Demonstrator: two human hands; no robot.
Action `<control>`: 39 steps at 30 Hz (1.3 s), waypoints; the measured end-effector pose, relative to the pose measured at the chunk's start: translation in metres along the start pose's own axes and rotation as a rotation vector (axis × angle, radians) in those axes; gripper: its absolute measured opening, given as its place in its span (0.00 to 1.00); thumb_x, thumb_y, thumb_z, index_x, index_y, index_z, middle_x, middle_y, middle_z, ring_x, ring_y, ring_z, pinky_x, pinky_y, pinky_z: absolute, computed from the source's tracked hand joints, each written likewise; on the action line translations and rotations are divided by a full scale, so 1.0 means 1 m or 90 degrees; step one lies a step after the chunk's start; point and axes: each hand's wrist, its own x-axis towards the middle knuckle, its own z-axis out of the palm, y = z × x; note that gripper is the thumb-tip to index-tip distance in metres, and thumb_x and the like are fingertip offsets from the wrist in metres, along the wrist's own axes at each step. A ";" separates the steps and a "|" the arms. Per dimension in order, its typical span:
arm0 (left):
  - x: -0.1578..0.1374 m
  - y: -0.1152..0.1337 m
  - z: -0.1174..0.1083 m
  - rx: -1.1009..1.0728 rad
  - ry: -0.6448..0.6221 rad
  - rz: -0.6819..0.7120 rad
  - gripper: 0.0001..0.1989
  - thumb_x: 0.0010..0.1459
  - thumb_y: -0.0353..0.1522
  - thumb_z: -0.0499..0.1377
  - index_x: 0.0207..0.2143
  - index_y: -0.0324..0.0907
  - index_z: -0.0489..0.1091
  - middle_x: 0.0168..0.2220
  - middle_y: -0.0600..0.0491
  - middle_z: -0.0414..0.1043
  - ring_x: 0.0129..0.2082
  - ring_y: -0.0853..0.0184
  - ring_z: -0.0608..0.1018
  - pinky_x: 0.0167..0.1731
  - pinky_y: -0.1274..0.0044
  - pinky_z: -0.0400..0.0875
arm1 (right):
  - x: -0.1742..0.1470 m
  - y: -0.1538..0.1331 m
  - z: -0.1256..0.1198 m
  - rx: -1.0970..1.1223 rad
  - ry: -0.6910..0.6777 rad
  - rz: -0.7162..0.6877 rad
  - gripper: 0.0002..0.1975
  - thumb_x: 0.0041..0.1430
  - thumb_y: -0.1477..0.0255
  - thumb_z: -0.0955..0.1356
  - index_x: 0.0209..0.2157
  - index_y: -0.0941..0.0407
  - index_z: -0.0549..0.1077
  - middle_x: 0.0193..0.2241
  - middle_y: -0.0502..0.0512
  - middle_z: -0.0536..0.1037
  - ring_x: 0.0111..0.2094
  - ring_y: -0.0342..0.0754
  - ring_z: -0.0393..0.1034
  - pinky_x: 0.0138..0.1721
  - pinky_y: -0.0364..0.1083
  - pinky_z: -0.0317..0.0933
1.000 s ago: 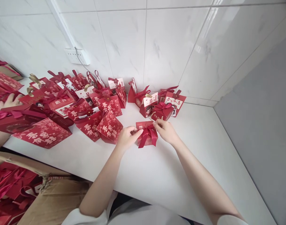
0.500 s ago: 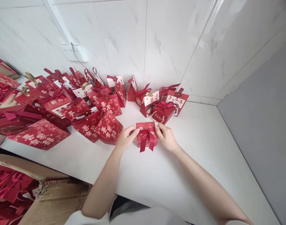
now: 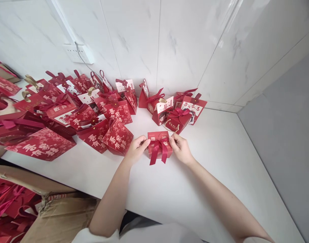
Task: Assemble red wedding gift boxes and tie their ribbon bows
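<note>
A small red gift box (image 3: 154,154) with pale lettering stands on the white table in front of me. A dark red ribbon bow (image 3: 160,148) lies across its top, with two tails hanging down the near side. My left hand (image 3: 138,148) is closed in a pinch at the bow's left side, by the box's edge. At the right side, my right hand (image 3: 181,146) pinches the bow in the same way. The fingertips partly hide the bow's ends. Just behind my right hand is another red box (image 3: 179,118) with a bow and a gold cord.
Many red boxes (image 3: 116,113) crowd the table's left half. Several more stand by the tiled wall (image 3: 179,44). Another person's hand (image 3: 5,107) is among boxes at far left. An open carton (image 3: 60,216) of red boxes stands lower left. A grey panel (image 3: 286,118) borders the right.
The view has shifted slightly. Both hands keep their pinch at the bow, and the box sits almost as before. The other person's hand at far left has moved a little.
</note>
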 end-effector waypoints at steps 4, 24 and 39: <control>0.001 -0.001 0.000 -0.014 -0.005 -0.002 0.18 0.60 0.44 0.54 0.25 0.41 0.57 0.23 0.59 0.57 0.25 0.72 0.62 0.28 0.78 0.56 | 0.000 0.003 0.002 0.023 0.009 0.017 0.20 0.66 0.57 0.60 0.24 0.53 0.55 0.21 0.46 0.58 0.24 0.43 0.51 0.26 0.44 0.50; -0.001 -0.004 0.003 -0.043 0.025 0.008 0.21 0.58 0.45 0.58 0.21 0.40 0.57 0.22 0.58 0.54 0.25 0.72 0.59 0.28 0.78 0.53 | 0.033 -0.058 -0.025 -0.155 -0.203 -0.211 0.06 0.62 0.72 0.67 0.37 0.53 0.76 0.38 0.55 0.72 0.41 0.49 0.68 0.46 0.51 0.62; -0.003 -0.008 -0.001 -0.010 -0.006 0.004 0.18 0.60 0.44 0.55 0.26 0.40 0.60 0.24 0.59 0.56 0.26 0.72 0.60 0.30 0.78 0.54 | 0.029 -0.037 -0.014 -0.212 -0.224 -0.220 0.03 0.59 0.76 0.68 0.32 0.54 0.73 0.32 0.51 0.74 0.33 0.46 0.67 0.41 0.48 0.56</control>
